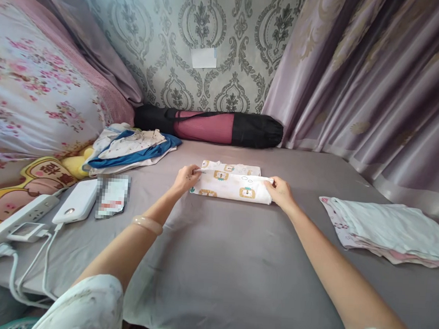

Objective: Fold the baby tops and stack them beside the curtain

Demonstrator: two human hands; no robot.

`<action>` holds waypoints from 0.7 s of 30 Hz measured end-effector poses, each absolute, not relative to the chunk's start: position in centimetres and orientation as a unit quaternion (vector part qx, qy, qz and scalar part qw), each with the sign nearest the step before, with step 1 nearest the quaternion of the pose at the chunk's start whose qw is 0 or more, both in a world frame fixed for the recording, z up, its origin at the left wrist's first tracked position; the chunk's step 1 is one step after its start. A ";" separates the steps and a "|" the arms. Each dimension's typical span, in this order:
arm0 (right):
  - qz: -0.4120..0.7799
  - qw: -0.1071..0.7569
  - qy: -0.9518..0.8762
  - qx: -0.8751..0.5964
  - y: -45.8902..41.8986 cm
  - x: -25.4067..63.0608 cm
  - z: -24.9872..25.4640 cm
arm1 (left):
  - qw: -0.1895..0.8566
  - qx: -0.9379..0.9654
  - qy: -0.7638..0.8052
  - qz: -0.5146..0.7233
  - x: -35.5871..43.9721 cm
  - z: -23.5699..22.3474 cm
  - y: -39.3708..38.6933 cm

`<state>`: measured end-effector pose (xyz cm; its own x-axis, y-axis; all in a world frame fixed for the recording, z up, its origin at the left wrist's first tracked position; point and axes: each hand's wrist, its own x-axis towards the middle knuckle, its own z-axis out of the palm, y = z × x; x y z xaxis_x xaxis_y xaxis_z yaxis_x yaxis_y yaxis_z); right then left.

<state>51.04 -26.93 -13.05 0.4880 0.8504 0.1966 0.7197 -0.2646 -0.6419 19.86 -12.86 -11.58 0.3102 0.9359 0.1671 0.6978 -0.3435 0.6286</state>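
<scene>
A white cloth printed with orange lion faces lies folded into a narrow strip on the grey bed sheet. Its left end is pinched in my left hand, and its right end in my right hand. Behind the front fold, a further layer of the same cloth shows along the back edge. My fingertips are partly hidden by the fabric. A pale bangle circles my left wrist.
Several folded cloths lie at right; a blue-and-white clothes pile sits back left. A black-and-pink rolled bag rests against the wall. At left are a white power bank, a power strip, cables and a yellow cushion.
</scene>
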 end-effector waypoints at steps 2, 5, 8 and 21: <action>0.077 0.326 -0.479 -0.812 -25.4 51.1 -13.4 | 0.211 0.769 0.546 0.256 20.8 -11.9 -11.8; 0.045 0.288 -0.460 -0.838 -23.8 50.9 -13.6 | 0.195 0.759 0.569 0.250 22.1 -12.5 -10.4; 0.030 0.262 -0.452 -0.852 -22.8 50.5 -13.4 | 0.183 0.752 0.580 0.256 23.1 -13.0 -9.6; 0.022 0.174 -0.461 -0.870 -20.7 50.3 -13.1 | 0.116 0.790 0.560 0.222 25.2 -13.7 -8.6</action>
